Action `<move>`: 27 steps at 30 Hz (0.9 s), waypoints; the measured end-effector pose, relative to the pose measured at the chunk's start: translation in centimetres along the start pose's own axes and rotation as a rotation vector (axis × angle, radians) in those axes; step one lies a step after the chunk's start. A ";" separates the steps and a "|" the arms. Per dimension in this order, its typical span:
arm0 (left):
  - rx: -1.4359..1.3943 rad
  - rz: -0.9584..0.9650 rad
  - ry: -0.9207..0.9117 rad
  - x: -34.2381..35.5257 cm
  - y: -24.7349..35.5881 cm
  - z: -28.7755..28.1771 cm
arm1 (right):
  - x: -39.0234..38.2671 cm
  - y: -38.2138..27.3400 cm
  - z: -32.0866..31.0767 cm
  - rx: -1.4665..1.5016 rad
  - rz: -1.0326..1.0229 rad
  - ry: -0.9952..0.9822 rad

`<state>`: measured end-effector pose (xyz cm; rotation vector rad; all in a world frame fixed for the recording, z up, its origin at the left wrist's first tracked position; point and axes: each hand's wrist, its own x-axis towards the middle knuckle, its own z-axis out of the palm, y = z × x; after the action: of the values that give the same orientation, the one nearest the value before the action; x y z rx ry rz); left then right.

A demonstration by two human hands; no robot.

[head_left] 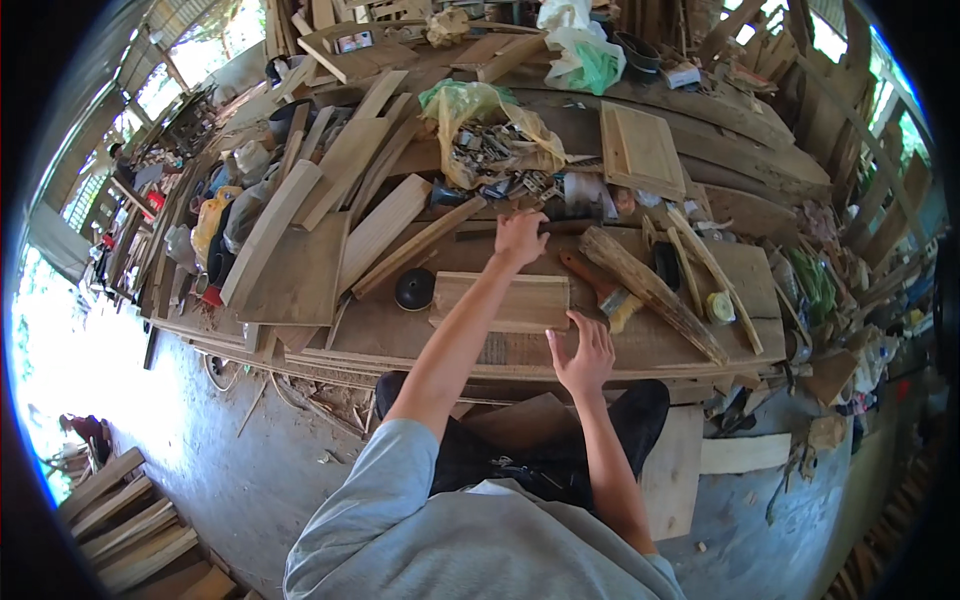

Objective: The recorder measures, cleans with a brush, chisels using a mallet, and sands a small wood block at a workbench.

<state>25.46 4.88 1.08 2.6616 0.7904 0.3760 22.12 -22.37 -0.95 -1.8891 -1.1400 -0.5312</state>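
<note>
My left hand [520, 237] reaches out over the bench with spread, slightly bent fingers, close to a long dark bar [475, 233] and a pile of small metal pieces [525, 187]; contact is unclear. My right hand [585, 358] is open at the right end of a short pale wooden block [465, 298], with nothing visible in it. Left of the block is a black round object [414, 289]. Right of it lie a wooden-handled brush [610, 295], a rough wooden stick [655, 295] and a small round tin [719, 308].
The bench [500, 350] holds stacked boards [280, 290], a wooden panel [642, 150] and plastic bags [580, 55]. More offcuts [130, 520] lie on the floor [250, 460] at lower left. A person [120, 160] is in the far left background.
</note>
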 end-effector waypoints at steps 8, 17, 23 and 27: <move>-0.048 0.139 0.302 -2.9 -1.0 -1.8 | -0.4 0.0 0.3 -0.053 0.033 -0.045; -0.353 0.427 0.442 -13.4 4.3 -6.8 | -0.8 0.6 -0.2 0.128 0.093 -0.039; -0.187 0.594 0.226 -16.4 4.2 -3.8 | -1.8 2.1 0.3 0.514 0.161 0.122; -0.247 0.600 0.206 -17.0 3.6 -3.8 | -1.3 2.3 -0.2 0.613 0.179 0.159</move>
<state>12.10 -6.69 3.32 2.5931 -0.0345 0.8436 23.52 -23.73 -2.79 -1.3698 -0.8879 -0.1918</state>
